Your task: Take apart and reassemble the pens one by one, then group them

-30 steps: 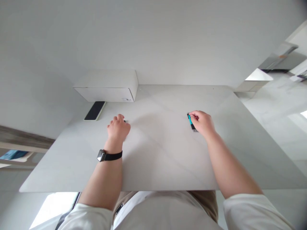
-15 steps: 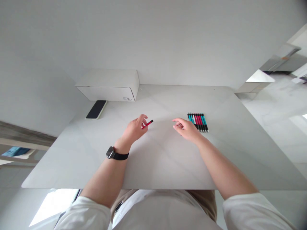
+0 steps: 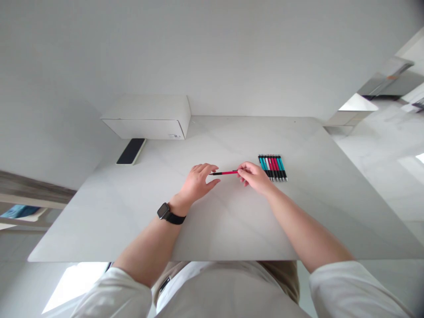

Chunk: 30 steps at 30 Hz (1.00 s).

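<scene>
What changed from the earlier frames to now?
The red pen moved rightward, from the left hand to the right hand: the right now grips one end, the left has opened near the tip. The row of pens, phone and box stayed put.

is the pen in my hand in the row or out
Out: the right hand holds the red pen, apart from the row of pens.

No legible wording (the small print (image 3: 174, 136) on the white box (image 3: 142, 128) unreadable).
</scene>
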### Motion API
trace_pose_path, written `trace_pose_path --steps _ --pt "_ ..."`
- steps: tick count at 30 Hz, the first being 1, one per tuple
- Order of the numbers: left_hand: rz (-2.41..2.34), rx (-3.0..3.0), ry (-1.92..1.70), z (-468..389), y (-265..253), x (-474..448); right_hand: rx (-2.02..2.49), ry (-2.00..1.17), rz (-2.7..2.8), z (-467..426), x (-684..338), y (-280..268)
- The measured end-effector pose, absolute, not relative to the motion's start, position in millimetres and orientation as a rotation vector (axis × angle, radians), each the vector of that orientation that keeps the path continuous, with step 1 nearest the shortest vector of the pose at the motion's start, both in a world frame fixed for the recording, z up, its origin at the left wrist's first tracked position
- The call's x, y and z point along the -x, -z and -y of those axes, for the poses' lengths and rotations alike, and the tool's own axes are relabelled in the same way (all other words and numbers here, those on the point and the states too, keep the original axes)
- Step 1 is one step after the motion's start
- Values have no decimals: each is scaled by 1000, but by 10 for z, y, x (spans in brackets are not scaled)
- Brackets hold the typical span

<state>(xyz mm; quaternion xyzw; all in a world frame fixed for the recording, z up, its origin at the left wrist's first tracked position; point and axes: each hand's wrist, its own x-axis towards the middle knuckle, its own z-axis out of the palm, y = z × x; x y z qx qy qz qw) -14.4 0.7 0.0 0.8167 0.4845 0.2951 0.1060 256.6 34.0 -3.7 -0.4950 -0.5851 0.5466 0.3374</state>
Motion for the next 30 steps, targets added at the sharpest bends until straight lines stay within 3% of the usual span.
trace_pose_path --steps 18,30 --pt "-1450 -2085 -1048 -13 -26 140 1184 -1490 1511 -332 -2582 23" --pt "-1400 -1667 -1058 -18 -28 144 1207 -929 1863 -222 -2563 -56"
